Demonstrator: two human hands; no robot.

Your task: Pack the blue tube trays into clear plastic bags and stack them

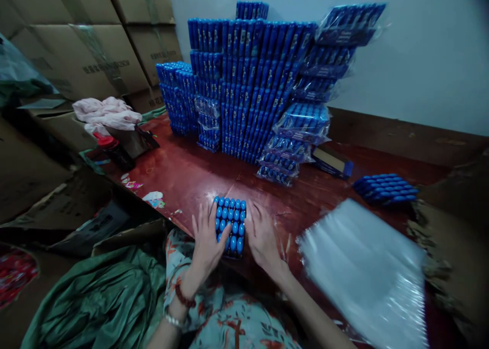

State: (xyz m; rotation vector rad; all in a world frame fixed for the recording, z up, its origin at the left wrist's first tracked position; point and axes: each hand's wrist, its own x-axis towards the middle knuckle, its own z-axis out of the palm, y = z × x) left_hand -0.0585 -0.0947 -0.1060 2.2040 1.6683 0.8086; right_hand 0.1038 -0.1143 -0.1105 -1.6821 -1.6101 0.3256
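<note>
A block of blue round-ended pieces point(232, 214), set in tidy rows, is at the table's near edge in front of me. My left hand point(207, 234) grips its left side, with the thumb lying over the top of the pieces. Against the right side presses my right hand point(263, 233), fingers bent along the edge, so the block sits between both palms. The lower part of the block is partly hidden by my left thumb. To the right of my right hand lies a pile of clear plastic bags point(362, 267).
Tall stacks of blue packs point(248, 84) stand at the back, with bagged packs point(301, 122) on their right. A small loose blue stack point(385, 187) lies far right. A red-capped bottle point(114, 148) stands left, near cardboard boxes point(91, 58). Green cloth point(99, 298) hangs lower left.
</note>
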